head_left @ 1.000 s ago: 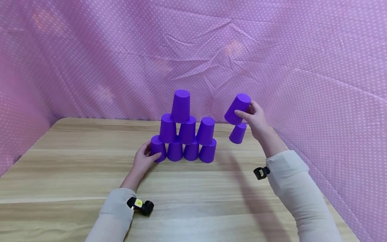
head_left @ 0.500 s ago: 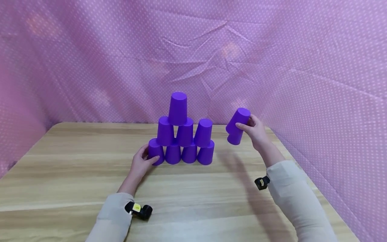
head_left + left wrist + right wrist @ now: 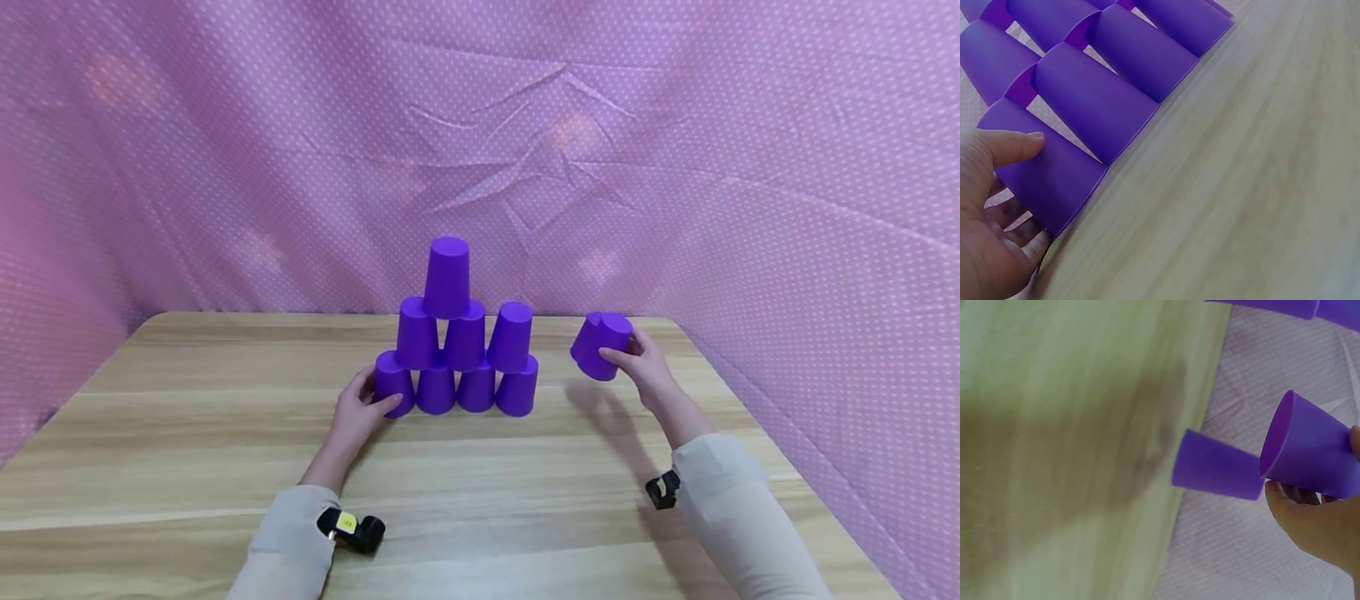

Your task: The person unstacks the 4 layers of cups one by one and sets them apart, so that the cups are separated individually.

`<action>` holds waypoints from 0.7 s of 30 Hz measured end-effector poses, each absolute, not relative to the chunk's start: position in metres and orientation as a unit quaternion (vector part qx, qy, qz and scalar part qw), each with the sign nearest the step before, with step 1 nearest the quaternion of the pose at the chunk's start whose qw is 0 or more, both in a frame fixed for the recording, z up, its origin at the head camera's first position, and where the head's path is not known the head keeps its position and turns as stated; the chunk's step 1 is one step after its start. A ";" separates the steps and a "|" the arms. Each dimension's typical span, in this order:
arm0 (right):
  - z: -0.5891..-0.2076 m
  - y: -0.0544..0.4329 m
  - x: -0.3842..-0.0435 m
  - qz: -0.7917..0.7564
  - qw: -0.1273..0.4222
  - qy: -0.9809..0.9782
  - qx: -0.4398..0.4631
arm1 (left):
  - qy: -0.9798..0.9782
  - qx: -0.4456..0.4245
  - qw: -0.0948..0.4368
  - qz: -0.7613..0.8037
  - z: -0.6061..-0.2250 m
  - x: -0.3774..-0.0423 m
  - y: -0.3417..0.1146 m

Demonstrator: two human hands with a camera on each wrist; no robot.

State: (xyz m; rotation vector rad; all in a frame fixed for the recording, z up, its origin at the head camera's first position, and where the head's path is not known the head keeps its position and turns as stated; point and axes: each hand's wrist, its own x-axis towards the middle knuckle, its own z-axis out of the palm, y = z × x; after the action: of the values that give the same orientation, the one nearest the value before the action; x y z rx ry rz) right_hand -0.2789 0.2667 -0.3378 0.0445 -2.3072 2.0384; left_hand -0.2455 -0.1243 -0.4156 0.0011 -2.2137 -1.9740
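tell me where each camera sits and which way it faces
Head: worn on the head, looking forward and down at the cup pyramid; both sleeves, left hand and right hand show.
Left wrist: on that wrist, looking along the cup pyramid from the gripped end cup; left hand partly shows.
Right wrist: on that wrist, looking past the held cup to the standing cup; right hand partly shows.
Shared by head and right wrist: held cup, standing cup.
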 end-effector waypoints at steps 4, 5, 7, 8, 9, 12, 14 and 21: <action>-0.347 0.276 -0.282 0.655 0.018 -0.755 0.004 | -0.752 0.009 0.085 -0.653 -0.415 -0.245 -0.124; -0.348 0.278 -0.283 0.654 0.015 -0.756 0.000 | -0.754 0.009 0.085 -0.651 -0.415 -0.245 -0.124; -0.352 0.283 -0.284 0.654 0.009 -0.756 -0.011 | -0.756 0.009 0.084 -0.649 -0.414 -0.244 -0.124; -0.354 0.285 -0.285 0.653 0.007 -0.757 -0.019 | -0.755 0.009 0.084 -0.650 -0.414 -0.244 -0.124; -0.355 0.287 -0.286 0.651 0.004 -0.759 -0.026 | -0.755 0.008 0.084 -0.650 -0.414 -0.244 -0.124; -0.359 0.293 -0.288 0.645 0.001 -0.763 -0.046 | -0.751 0.007 0.084 -0.655 -0.414 -0.244 -0.123; -0.361 0.297 -0.289 0.641 0.001 -0.766 -0.054 | -0.748 0.008 0.085 -0.658 -0.414 -0.244 -0.123; -0.365 0.303 -0.296 0.629 0.012 -0.774 -0.076 | -0.743 0.007 0.090 -0.663 -0.415 -0.245 -0.124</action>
State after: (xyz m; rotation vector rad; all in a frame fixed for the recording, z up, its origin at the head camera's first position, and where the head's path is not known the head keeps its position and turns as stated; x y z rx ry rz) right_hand -0.2956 0.3034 -0.3645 -0.2373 -2.4125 1.9605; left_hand -0.2450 -0.1238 -0.4154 0.0200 -2.2105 -1.9703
